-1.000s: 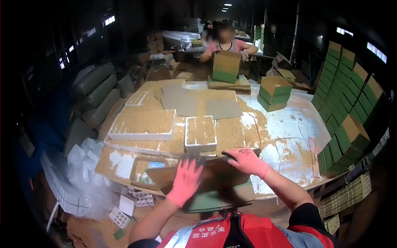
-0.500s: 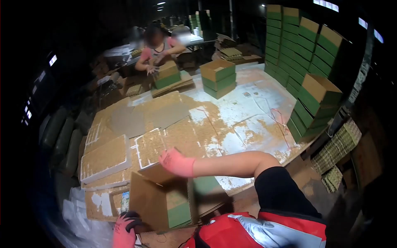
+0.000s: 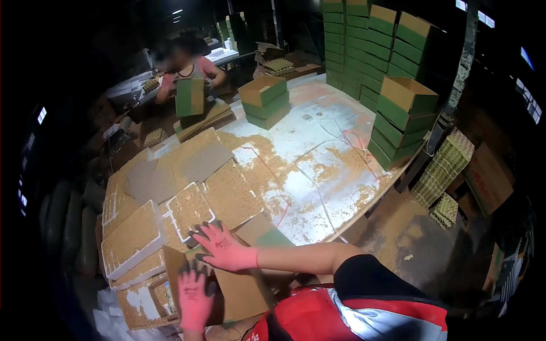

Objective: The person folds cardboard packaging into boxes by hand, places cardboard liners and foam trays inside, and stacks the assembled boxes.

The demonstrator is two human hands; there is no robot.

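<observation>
I stand at a wide bench [image 3: 273, 144], its pale top catching the strongest light in the room. Beyond its far edge I see a second table [image 3: 223, 54] with a bright white surface, and near it a slim post [image 3: 277, 24] going up into the dark. Small ceiling lights [image 3: 177, 12] glow far back, past that table. Off the bench's right edge a thicker, scuffed post [image 3: 463, 62] rises, and past it bright window panes [image 3: 529, 101] break the blackness. Out beyond the left edge, smaller bright panes [image 3: 42, 115] show. The walls are too dark for me to make out. Below the near right edge, the floor [image 3: 398, 250] is grey-brown, strewn with tan crumbs.
</observation>
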